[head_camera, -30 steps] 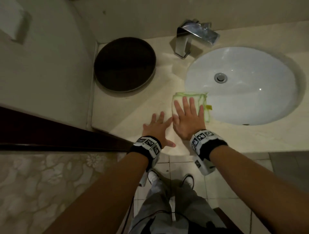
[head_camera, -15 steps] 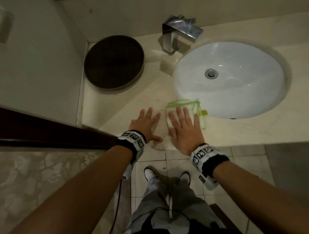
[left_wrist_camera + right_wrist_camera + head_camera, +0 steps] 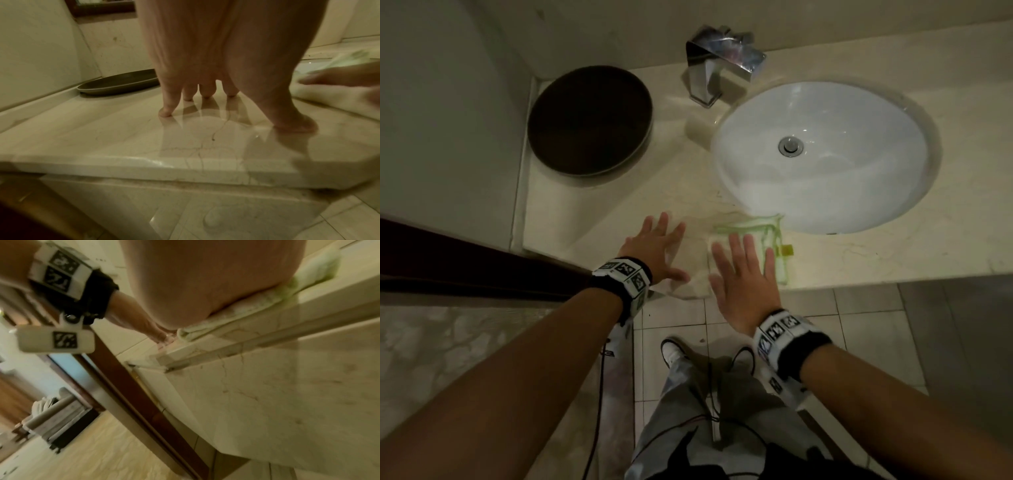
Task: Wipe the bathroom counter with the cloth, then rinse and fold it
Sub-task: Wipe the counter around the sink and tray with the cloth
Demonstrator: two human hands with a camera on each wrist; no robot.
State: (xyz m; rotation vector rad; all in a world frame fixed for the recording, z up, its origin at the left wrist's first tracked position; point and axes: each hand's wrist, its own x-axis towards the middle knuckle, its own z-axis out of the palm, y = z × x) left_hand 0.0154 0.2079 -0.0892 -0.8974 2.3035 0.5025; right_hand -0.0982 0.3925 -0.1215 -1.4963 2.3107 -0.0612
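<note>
A white cloth with green edging (image 3: 774,240) lies flat on the beige marble counter (image 3: 619,212), at its front edge just before the basin. My right hand (image 3: 743,274) presses on the cloth with straight, spread fingers; its palm reaches over the counter's front edge. The cloth (image 3: 242,316) shows squashed under that palm in the right wrist view. My left hand (image 3: 654,250) rests flat on the bare counter just left of the cloth, fingers (image 3: 166,112) spread and fingertips touching the stone. The cloth (image 3: 333,95) lies at the right in the left wrist view.
A white oval basin (image 3: 822,154) with a metal drain is sunk into the counter, a chrome tap (image 3: 719,65) behind its left side. A dark round tray (image 3: 589,120) sits in the back left corner by the wall. Tiled floor and my shoes lie below.
My right hand has slid the cloth back toward the counter's front edge, away from the basin rim. The left hand stays flat on the counter beside it.
</note>
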